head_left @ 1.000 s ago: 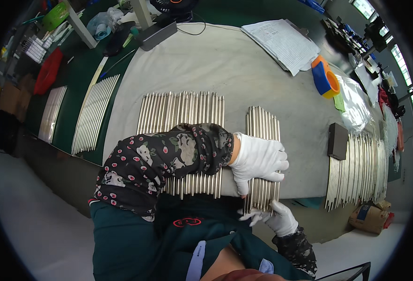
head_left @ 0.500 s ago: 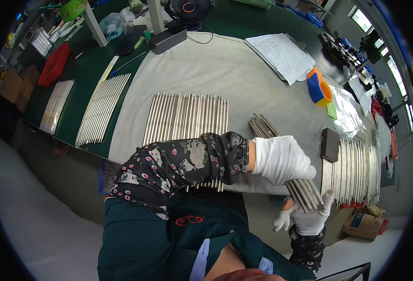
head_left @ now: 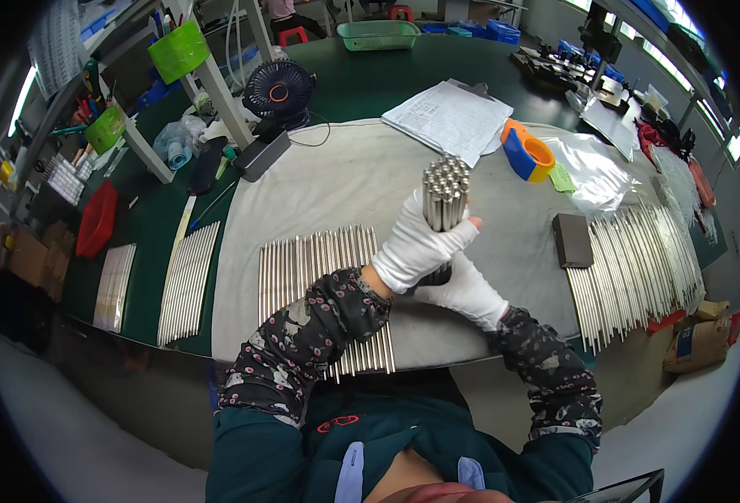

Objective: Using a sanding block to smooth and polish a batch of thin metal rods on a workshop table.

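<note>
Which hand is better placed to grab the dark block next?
Probably the right hand: it sits nearer the dark block. The left hand is farther away and wrapped around the rod bundle.

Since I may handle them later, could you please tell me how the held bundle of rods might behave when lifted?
The held bundle of rods is probably stiff, as it stands straight above the left hand. It is likely heavy for its size, with many metallic rods packed together. Their smooth, shiny, round surfaces suggest they could slip or roll if loosened.
</note>
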Demonstrator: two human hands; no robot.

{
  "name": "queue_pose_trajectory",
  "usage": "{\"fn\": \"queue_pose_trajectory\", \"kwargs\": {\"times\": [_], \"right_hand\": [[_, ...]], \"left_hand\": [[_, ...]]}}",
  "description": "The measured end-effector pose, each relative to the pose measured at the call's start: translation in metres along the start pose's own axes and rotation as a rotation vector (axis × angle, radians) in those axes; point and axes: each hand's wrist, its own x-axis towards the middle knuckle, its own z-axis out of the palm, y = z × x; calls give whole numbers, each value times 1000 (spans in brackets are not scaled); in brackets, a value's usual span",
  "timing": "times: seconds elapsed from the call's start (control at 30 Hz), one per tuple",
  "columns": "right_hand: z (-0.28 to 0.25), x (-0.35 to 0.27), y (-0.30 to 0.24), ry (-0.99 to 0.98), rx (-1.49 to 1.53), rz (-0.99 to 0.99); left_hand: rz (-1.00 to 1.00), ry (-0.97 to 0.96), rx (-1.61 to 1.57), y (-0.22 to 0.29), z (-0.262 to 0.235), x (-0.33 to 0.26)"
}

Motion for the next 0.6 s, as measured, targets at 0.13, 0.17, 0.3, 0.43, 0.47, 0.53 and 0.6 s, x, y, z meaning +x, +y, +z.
{"fn": "queue_pose_trajectory", "kwargs": {"times": [0.13,0.17,0.3,0.43,0.47,0.53,0.6], "right_hand": [[18,-6,-16,61,155,-78],[16,-12,-27,57,157,-74],[18,-46,-57,-94,640,426],[12,-60,-42,14,549,592],[10,-60,-41,28,516,608],[10,-56,-42,2,465,613],[18,-63,-14,-11,170,449]], "left_hand": [[-199,166,-111,9,-6,16],[-292,238,-190,10,-10,20],[-540,92,-113,-7,-29,11],[-296,-444,1252,4,-49,-11],[-95,-509,1422,6,-49,-18],[159,-551,1320,7,-55,-33],[385,-640,1125,-13,-61,-47]]}}
